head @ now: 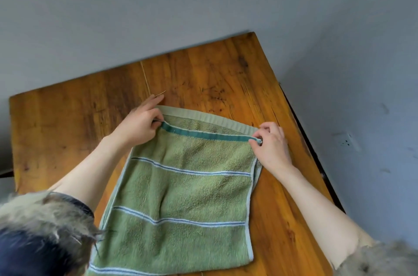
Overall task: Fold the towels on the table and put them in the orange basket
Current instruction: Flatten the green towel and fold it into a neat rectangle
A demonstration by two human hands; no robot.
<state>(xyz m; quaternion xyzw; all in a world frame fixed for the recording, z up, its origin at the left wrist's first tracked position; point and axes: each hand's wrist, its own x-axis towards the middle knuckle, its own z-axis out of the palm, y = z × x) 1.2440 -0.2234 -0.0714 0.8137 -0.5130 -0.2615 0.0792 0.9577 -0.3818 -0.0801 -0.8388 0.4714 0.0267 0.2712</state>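
Green towel (181,185) (striped, doubled over) lies flat on the wooden counter (67,117); the left hand (138,124) and right hand (272,144) each pinch a far corner with their fingers.

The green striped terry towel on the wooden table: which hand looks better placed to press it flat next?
Probably the left hand. It lies over the green striped terry towel, pinching its far corner. The right hand pinches the other corner, near the wooden table's edge.

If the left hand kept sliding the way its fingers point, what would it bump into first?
Probably nothing on the table: the left hand, pinching the green towel, points across bare wood toward the grey wall. Depth is unclear.
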